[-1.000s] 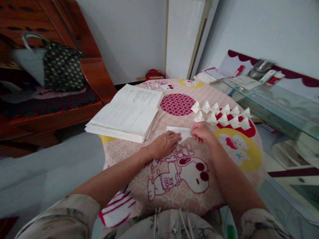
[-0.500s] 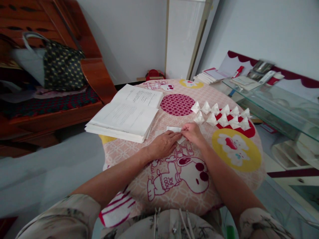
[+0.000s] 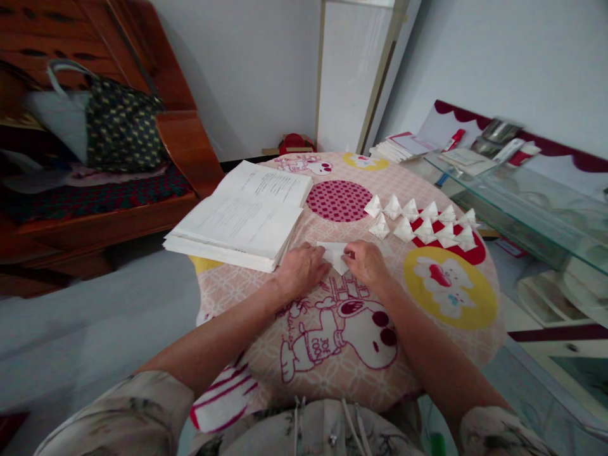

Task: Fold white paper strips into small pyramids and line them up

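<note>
A small white piece of paper [image 3: 334, 254], folded to a point, lies on the round table under a pink cartoon-print cloth [image 3: 361, 342]. My left hand [image 3: 300, 268] rests on its left end with the fingers curled over the edge. My right hand [image 3: 367, 261] pinches the paper's right side, fingers closed. Both hands touch the paper and sit close together. Beyond my right hand lie several folded white paper triangles [image 3: 422, 223] in two rows.
An open stack of printed pages [image 3: 242, 215] lies at the table's left. A glass shelf [image 3: 522, 196] with boxes and papers runs along the right. A wooden bench [image 3: 109, 196] with a dark patterned bag [image 3: 121, 126] stands at the left.
My right hand has moved left across the paper strip, folding its right end over. My left hand has shifted slightly left. The paper now shows as a short pointed shape between the hands.
</note>
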`<state>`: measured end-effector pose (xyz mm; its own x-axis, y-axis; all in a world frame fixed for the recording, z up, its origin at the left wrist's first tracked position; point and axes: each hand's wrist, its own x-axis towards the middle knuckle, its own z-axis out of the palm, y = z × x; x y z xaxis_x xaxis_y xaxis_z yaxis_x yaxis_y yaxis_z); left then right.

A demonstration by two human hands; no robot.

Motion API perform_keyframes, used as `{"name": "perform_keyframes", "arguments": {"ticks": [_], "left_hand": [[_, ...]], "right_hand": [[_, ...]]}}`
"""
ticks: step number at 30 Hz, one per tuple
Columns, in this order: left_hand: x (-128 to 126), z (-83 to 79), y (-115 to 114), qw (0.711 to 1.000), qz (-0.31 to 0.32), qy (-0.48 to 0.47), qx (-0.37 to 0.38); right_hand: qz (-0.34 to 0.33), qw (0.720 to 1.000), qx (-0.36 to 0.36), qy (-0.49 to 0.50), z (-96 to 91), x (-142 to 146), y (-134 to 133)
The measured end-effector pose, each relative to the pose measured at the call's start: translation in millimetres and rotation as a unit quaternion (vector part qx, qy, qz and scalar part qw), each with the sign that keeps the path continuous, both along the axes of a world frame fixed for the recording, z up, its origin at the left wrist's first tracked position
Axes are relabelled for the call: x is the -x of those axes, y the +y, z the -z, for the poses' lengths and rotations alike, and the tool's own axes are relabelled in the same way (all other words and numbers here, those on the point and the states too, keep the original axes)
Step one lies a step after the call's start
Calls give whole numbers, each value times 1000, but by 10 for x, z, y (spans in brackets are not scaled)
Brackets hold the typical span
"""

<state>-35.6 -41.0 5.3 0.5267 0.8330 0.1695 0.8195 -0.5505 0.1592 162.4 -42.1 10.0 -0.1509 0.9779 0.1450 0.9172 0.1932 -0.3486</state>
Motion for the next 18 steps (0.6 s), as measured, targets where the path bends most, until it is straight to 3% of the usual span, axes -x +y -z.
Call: {"name": "perform_keyframes", "arguments": {"ticks": [2,6,11,15,17,18], "left_hand": [[51,28,47,999,-33,-21,-4],[137,100,137,992,-56,-109,1],[189,157,228,960,-28,-277,25],[209,151,310,909,-33,-402,106],[193,143,356,872,-11,-456,178],[174,140,375,850,5,-480,216]], "right_hand": [[-33,996,-23,-77,-66,48,-89],[-76,979,0,-187,-151,191,-222],[-85,975,5,-207,-164,302,-268],[4,998,-43,-46,-202,171,-193],[45,989,-54,133,-211,80,-136],[61,969,-33,236,-209,47,-112]]}}
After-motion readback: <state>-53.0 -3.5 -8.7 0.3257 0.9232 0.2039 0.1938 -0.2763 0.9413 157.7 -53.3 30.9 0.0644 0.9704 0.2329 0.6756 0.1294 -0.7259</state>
